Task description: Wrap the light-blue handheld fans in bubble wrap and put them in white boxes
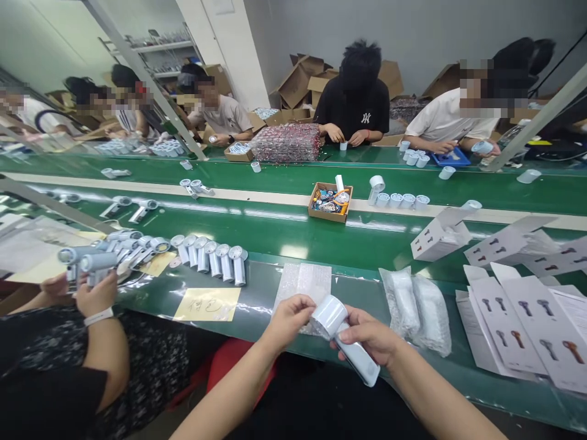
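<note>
My right hand (371, 336) is wrapped round the handle of a pale blue hand-held fan (342, 333), its round head pointing up and left. My left hand (288, 318) pinches a clear bubble-wrap bag (308, 322) against the fan's head. Both hands hover over the near edge of the green bench (257, 293). More flat bubble-wrap bags (302, 281) lie just beyond my hands.
Bagged fans (415, 308) lie to my right, with flat white cartons (527, 324) beyond. A row of fans (215, 260) and a yellow note (207, 304) sit left. A co-worker's hand (94, 293) holds fans at left. Several people sit across the green conveyor; a small box of parts (329, 202) rests there.
</note>
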Motion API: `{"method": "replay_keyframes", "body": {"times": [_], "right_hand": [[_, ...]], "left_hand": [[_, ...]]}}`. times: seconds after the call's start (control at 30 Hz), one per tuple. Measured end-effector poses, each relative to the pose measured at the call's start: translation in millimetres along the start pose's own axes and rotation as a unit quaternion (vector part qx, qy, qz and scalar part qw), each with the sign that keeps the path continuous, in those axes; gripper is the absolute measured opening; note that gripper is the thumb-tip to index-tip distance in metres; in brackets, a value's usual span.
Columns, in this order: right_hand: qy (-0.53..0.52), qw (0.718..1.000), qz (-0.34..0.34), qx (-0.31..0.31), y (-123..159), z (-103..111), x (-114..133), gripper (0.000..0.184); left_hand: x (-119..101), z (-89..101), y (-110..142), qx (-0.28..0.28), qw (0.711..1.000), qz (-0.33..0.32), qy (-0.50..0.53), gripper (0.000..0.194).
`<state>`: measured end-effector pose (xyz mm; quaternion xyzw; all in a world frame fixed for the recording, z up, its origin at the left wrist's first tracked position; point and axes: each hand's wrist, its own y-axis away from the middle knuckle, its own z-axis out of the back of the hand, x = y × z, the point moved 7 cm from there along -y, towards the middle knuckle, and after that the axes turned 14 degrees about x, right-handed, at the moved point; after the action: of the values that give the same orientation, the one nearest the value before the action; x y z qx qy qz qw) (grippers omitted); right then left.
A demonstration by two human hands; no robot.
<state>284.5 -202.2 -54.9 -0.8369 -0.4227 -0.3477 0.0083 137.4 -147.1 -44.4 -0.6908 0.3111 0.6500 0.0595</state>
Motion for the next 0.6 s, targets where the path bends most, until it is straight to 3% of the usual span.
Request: {"method": "replay_keyframes", "body": {"times": [0.1, 0.23, 0.3, 0.37, 0.43, 0.47, 0.53, 0.6], "right_hand": [[0.057, 0.995, -0.01, -0.075, 20.5, 11.8, -4.5, 0.055], [0.145, 0.987, 0.023, -0.066, 34.6, 7.7, -6.2, 0.049], [0.158, 0.985, 0.031, -0.066, 39.0, 7.5, -8.2, 0.045], [0.158, 0.984, 0.021, -0.078, 44.5, 12.4, -12.1, 0.044], [0.153, 0.984, 0.003, -0.095, 51.6, 20.6, -16.3, 0.044], [0.143, 0.984, -0.004, -0.107, 55.7, 25.4, -18.3, 0.044], [0.101, 0.986, -0.01, -0.133, 63.8, 33.9, -21.0, 0.044], [0.043, 0.989, 0.0, -0.145, 69.7, 37.2, -22.0, 0.048]], "left_hand": [[-0.1, 1.6, 3.6, -0.071, 0.986, -0.016, 0.147, 0.022], [4.6, -29.6, -2.5, -0.03, 0.989, -0.026, 0.145, 0.037], [17.6, -47.3, -5.3, -0.006, 0.989, 0.011, 0.148, 0.045], [37.6, -62.1, -6.3, 0.015, 0.979, 0.088, 0.183, 0.045], [48.8, -67.8, -5.9, 0.006, 0.976, 0.128, 0.179, 0.043], [46.4, -66.6, -6.0, -0.009, 0.984, 0.111, 0.136, 0.04], [23.9, -63.5, -3.6, -0.048, 0.998, 0.006, -0.03, 0.029], [-8.1, -74.8, 6.1, -0.049, 0.962, -0.136, -0.234, 0.017]]}}
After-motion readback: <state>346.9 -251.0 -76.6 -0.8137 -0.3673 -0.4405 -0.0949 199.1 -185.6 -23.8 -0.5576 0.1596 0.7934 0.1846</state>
